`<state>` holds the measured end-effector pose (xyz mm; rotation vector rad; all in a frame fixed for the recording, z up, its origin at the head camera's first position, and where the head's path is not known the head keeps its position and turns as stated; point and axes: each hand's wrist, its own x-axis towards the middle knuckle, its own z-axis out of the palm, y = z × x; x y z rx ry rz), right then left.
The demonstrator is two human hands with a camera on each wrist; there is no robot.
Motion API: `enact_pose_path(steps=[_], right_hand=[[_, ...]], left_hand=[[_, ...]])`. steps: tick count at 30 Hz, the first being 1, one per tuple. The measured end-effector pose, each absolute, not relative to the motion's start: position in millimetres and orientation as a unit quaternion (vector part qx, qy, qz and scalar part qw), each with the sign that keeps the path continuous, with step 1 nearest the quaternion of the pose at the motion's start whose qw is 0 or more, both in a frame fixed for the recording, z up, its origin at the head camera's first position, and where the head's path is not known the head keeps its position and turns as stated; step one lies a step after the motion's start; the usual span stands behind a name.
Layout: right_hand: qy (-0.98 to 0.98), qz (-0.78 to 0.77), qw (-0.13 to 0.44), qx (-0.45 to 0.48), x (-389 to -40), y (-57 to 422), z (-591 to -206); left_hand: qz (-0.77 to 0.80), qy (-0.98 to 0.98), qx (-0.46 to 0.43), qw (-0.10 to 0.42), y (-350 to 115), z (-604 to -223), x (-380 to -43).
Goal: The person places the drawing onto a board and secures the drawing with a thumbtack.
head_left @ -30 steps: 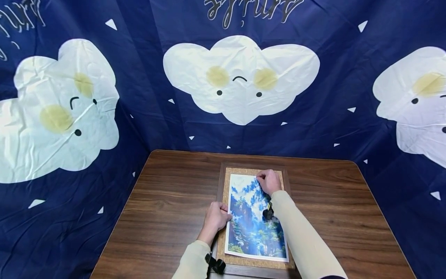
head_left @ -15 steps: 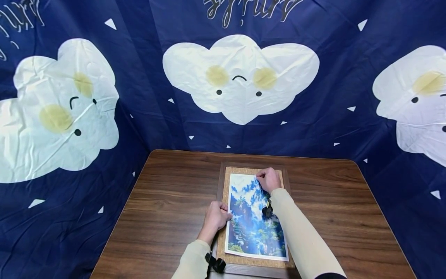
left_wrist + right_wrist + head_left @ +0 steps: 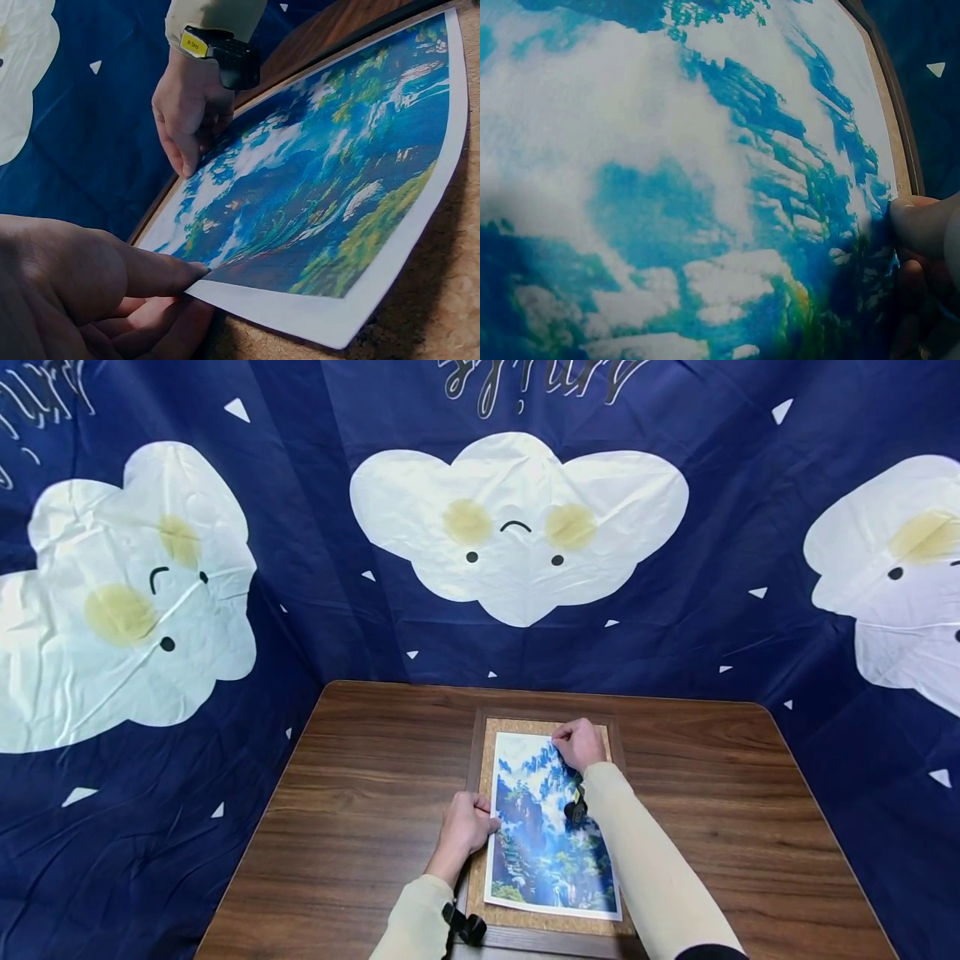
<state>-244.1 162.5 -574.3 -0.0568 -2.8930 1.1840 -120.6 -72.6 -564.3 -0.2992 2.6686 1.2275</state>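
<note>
A printed landscape picture (image 3: 551, 835), blue mountains and mist with a white border, lies over a cork board (image 3: 480, 906) with a brown frame. My left hand (image 3: 467, 824) pinches the picture's left edge, thumb on top and fingers curled under, as the left wrist view (image 3: 97, 289) shows. There the near corner of the sheet lifts off the cork. At the top edge, my right hand (image 3: 580, 746) has thumb and index fingertips together right at the paper's rim. In the right wrist view the right thumb (image 3: 922, 225) overlaps the sheet's edge; I cannot tell whether something small sits between those fingertips.
The board lies on a brown wood-grain table (image 3: 360, 793) with rounded far corners. A dark blue curtain (image 3: 300, 568) with white clouds hangs behind and at both sides. Small black cameras are strapped to both wrists, the right wrist camera (image 3: 236, 61) close over the sheet.
Both hands stay almost in place at the picture's edges. The picture and board hold their position; only a slight shift of the whole head view shows.
</note>
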Motion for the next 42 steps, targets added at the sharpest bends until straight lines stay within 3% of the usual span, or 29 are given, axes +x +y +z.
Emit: enact_pose_path(steps=[18, 31, 42], right_hand=[[-0.922, 0.385, 0.005, -0.036, -247.5, 159.2, -570.4], [-0.914, 0.398, -0.012, -0.084, -249.7, 155.3, -568.6], [-0.902, 0.414, -0.037, -0.118, -250.0, 159.5, -569.2]], left_hand=[[0.423, 0.894, -0.101, 0.109, -74.8, -563.5, -122.7], [0.438, 0.893, -0.071, 0.076, -76.9, -565.7, -120.7], [0.422, 0.9, -0.078, 0.082, -72.7, -567.3, -120.5]])
